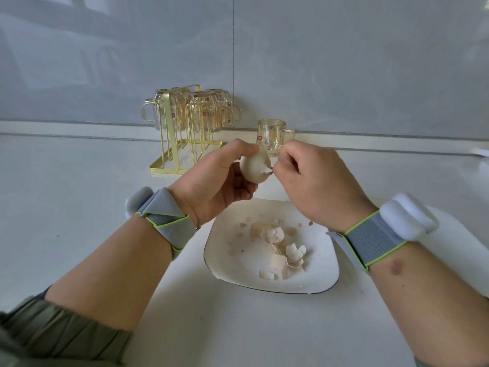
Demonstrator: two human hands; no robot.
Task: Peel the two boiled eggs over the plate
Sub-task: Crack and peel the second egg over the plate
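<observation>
My left hand (217,181) holds a boiled egg (252,168) above the far edge of the white plate (321,276). Most of the egg shows bare and pale; a jagged bit of shell (266,170) clings to its right side. My right hand (312,178) pinches that shell edge between thumb and forefinger. Broken shell pieces (281,250) lie scattered in the middle of the plate. I see no second egg.
A gold wire rack (185,154) with several upturned glass cups stands against the wall behind my hands. One glass mug (272,136) stands alone to its right. Both wrists wear grey bands with white modules. The counter is white.
</observation>
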